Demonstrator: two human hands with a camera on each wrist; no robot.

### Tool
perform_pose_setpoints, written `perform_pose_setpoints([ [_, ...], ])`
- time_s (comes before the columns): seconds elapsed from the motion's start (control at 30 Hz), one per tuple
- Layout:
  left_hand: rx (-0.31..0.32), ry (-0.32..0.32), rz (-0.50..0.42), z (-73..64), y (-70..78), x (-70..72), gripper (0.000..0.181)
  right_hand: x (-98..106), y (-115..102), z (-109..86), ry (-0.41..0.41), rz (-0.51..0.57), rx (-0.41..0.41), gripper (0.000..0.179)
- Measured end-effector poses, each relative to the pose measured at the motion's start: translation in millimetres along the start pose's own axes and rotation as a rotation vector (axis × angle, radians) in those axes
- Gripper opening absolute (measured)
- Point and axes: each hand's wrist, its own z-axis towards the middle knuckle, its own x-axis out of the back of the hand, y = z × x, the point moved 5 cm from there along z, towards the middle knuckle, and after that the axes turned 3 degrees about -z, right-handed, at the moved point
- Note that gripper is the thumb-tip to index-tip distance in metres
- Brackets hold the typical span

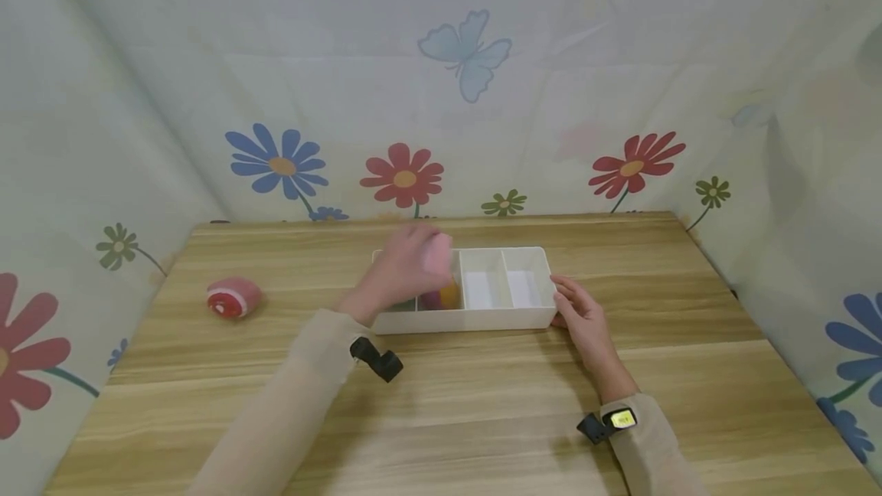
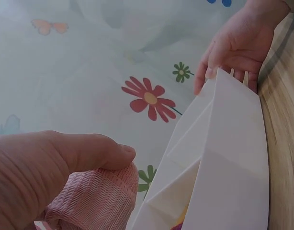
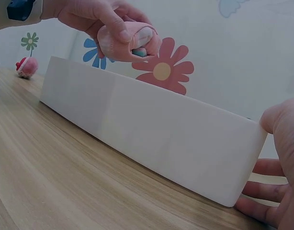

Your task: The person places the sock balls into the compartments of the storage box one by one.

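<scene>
On the wooden table (image 1: pixel 482 419) stands a white divided box (image 1: pixel 462 320). The right hand (image 1: pixel 586 324), fingers loosely spread, touches its end. Above it, the left hand (image 1: pixel 403 262) pinches a ribbed pink bundle (image 3: pixel 118 48); only the right wrist view shows white and teal inside. The yellow wrist screen (image 1: pixel 623 419) is unreadable.

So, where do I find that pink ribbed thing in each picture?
Head view: the pink ribbed thing is near the centre, held in the left hand over the white box.
Left wrist view: lower left, gripped by that hand.
Right wrist view: near the top, left of centre, above the box.
Shared landmark: the white box, partly shown in the left wrist view.
</scene>
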Motion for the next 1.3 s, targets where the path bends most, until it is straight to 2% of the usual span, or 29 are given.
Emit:
perform_pose_setpoints([
  [0.57,0.043,-0.049,0.084,3.1,12.2,-17.1,0.076,-1,-1,-0.4,-0.001,-0.004,-0.004,0.042],
  [0.87,0.019,-0.060,0.099,7.5,23.2,-30.7,0.076,-1,-1,-1.1,0.008,-0.009,-0.012,0.042],
  [1.1,0.023,-0.068,0.046,9.0,28.6,-38.9,0.075,-2,-1,-1.6,0.018,0.005,-0.009,0.041],
  [1.3,0.006,-0.061,0.070,10.6,31.5,-44.2,0.076,-3,-1,-1.5,0.019,0.008,-0.011,0.041],
])
